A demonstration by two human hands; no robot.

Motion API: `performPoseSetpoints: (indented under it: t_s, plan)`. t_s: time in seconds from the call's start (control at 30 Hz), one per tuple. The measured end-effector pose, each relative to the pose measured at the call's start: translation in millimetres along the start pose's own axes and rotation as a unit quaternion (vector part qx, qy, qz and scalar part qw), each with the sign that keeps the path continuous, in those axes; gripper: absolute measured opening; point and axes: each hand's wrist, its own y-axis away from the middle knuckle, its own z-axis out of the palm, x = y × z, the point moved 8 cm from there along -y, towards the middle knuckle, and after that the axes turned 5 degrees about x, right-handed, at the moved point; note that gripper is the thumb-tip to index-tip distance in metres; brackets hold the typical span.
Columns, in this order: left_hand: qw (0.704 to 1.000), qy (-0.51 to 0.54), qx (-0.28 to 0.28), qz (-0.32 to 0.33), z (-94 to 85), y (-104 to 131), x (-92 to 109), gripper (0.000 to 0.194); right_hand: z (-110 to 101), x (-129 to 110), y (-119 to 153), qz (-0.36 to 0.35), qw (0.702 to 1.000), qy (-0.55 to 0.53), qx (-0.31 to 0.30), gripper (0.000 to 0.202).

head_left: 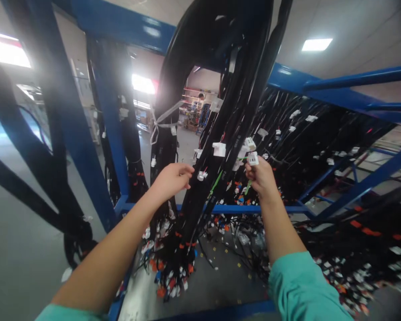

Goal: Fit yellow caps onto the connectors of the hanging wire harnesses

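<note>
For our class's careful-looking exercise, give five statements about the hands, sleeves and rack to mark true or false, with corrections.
1. The right hand holds a white connector. True.
2. The rack is red. False: the rack is blue.
3. The sleeves are green. True.
4. The left hand is out of sight. False: the left hand shows beside black cables.
5. A ceiling light is lit. True.

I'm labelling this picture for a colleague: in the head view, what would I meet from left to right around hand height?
Wide leaning blue post, narrower blue post, left hand, small white connector beside it, slanting green strand, right hand, slanting blue rail.
</note>
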Motion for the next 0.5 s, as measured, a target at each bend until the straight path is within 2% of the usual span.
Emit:
performPoseSetpoints:
  t_s: [0.1, 0.2, 0.27, 0.37, 0.5]
  plan:
    - [1.0, -0.004, -0.002, 0.013, -1.9, 6, 2, 0.02, -11, -1, -5, -0.004, 1.0, 0.013, 0.009, 0.013]
    - [1.0, 0.006, 0.006, 0.02, -5.0, 13, -9, 0.02, -33, 18, -11, 0.023, 0.997, 0.058, 0.036, 0.013]
    - [0.999, 0.02, 0.021, 0.015, -8.9, 18, -20, 0.019, -51, 43, -12, 0.062, 0.992, 0.092, 0.053, 0.013]
    - [0.998, 0.033, 0.047, -0.011, -13.2, 25, -43, 0.02, -78, 95, -3, 0.122, 0.983, 0.115, 0.073, 0.012]
    - [0.995, 0.034, 0.068, -0.059, -11.6, 33, -85, 0.021, -102, 167, 13, 0.168, 0.974, 0.122, 0.085, 0.014]
